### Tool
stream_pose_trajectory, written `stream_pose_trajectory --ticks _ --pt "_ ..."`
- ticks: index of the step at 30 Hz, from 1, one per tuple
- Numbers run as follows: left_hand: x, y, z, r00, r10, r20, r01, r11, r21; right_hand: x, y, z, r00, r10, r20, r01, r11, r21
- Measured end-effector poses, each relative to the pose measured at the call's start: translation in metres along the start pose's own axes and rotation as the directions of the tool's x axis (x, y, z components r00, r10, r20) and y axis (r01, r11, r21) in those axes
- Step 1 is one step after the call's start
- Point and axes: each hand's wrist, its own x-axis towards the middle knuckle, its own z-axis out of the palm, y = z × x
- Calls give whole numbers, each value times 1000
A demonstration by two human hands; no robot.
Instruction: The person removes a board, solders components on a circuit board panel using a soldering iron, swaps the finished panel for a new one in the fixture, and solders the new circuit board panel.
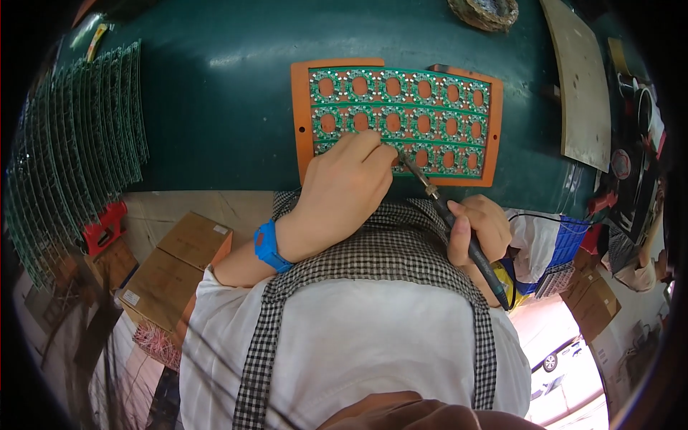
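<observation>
A green circuit board panel [401, 106] with rows of oval cut-outs lies in an orange frame tray [304, 163] on the green table. My right hand [481, 226] grips a soldering iron [479, 259] by its dark handle, like a pen. The iron slants up to the left, its tip at the panel's lowest row, close to my left fingertips. Over the lower left part of the panel is my left hand [344, 186], its fingers bent and pinched together. Whatever they hold is hidden beneath them. A blue band circles that wrist.
Several green board panels [86, 136] stand in a row at the far left. A cardboard box [175, 258] is below the table's left side. A round dish [487, 11] and a pale wooden board [579, 82] lie at the back right. A blue crate [568, 244] is at the right.
</observation>
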Motion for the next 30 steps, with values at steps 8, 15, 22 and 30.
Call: stream_pose_trajectory --ticks 8,15,22,30 --pt "-18 -4 -4 994 -103 -35 98 989 -114 -12 -2 7 990 -114 -82 116 993 10" --pt "-22 -8 -6 998 -39 -45 38 999 -22 -9 -7 14 997 -76 -14 77 997 26" --pt "-20 -5 -7 999 -31 -33 33 998 56 -4 -8 13 996 -91 6 91 996 18" --pt "-8 -11 -14 983 -20 -180 36 996 84 1 -6 9 996 -20 -84 17 1000 -25"
